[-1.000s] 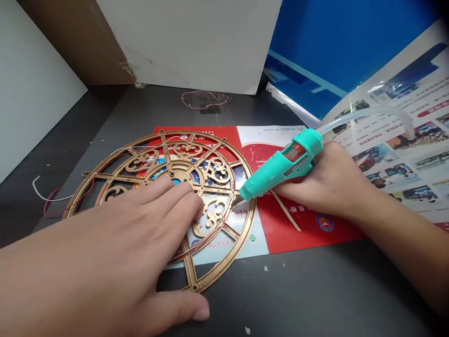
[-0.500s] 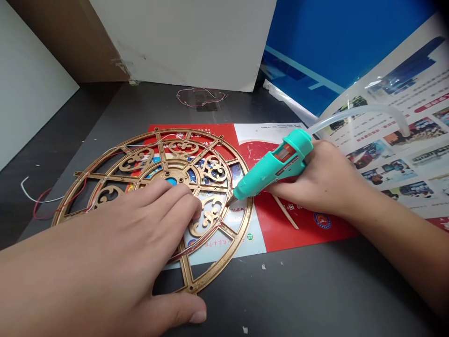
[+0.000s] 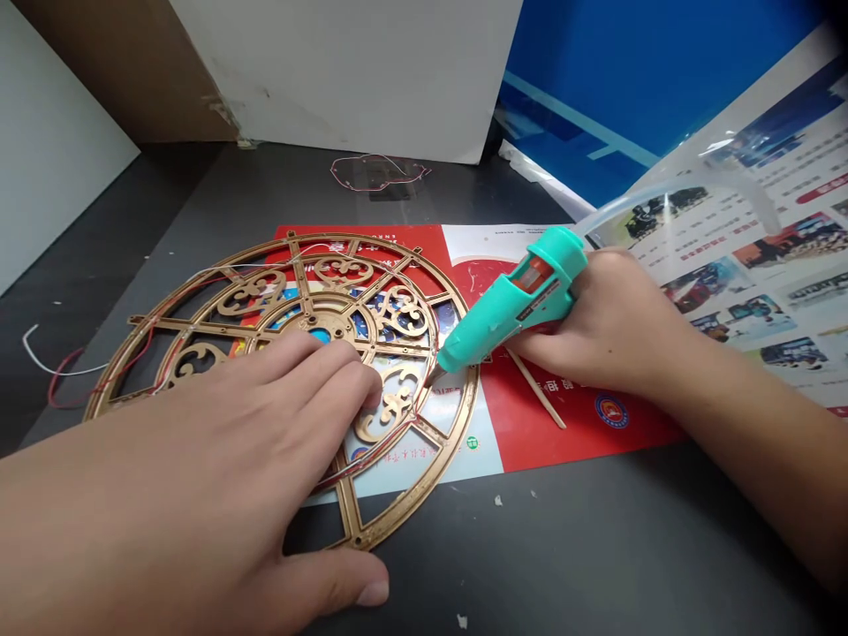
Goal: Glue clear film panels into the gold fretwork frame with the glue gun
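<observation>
A round gold openwork frame (image 3: 397, 318) with scroll patterns lies flat on a red and white printed sheet (image 3: 583, 415). My left hand (image 3: 218, 477) rests flat on the frame's near side, fingers stretched out toward its hub. My right hand (image 3: 609, 327) is wrapped round a teal glue gun (image 3: 513, 300). The gun's nozzle touches the frame's right side, where a thin red wire runs along a ring. A clear glue stick (image 3: 636, 203) juts from the back of the gun.
A thin wooden stick (image 3: 540, 397) lies on the red sheet under the gun. Red and white wires (image 3: 49, 375) trail off the frame's left. A small clear plastic piece (image 3: 377, 172) lies by the white board (image 3: 344, 71) at the back. Printed sheets (image 3: 761, 221) lean at right.
The glue gun's nozzle has crept slightly left and down along the frame's right side. My left hand has stayed pressed on the frame. The view has shifted a little.
</observation>
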Tool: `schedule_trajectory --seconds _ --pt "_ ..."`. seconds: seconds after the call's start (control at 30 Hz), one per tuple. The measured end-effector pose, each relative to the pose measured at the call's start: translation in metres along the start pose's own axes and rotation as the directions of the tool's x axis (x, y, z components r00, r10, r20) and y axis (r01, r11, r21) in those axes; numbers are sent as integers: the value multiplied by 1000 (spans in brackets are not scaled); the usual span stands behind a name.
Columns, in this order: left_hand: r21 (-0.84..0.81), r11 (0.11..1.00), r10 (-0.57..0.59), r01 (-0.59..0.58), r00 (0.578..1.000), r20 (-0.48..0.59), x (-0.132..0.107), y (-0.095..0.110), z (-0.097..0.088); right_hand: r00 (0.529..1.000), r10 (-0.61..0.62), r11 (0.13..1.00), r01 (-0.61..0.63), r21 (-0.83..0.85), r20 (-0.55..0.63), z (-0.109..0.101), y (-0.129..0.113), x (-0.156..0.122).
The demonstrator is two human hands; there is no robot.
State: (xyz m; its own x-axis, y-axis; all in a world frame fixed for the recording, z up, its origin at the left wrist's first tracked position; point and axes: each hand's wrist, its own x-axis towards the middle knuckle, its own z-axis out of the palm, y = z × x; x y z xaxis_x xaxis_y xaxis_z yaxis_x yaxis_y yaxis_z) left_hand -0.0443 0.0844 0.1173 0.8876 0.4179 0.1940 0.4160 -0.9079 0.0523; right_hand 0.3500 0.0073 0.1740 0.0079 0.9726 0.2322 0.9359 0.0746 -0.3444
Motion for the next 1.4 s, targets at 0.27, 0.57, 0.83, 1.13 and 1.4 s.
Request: schedule_trajectory --seconds 0.27,0.57,0.83,1.13,1.4 --pt "3 999 -38 37 999 17 7 5 0 995 -81 990 74 -119 -58 3 -1 11" --pt "-24 999 -34 34 999 -4 0 2 3 995 -98 987 102 -127 31 3 -8 12" --pt "4 1000 -16 16 1000 -25 1 2 3 998 -60 984 61 -169 12 1 -5 17" --pt "-1 1000 -31 31 999 22 4 7 0 993 -116 976 112 -185 -13 -2 0 18" --pt "-32 994 -104 104 994 29 -1 15 8 997 -79 974 77 -212 -5 -2 2 19"
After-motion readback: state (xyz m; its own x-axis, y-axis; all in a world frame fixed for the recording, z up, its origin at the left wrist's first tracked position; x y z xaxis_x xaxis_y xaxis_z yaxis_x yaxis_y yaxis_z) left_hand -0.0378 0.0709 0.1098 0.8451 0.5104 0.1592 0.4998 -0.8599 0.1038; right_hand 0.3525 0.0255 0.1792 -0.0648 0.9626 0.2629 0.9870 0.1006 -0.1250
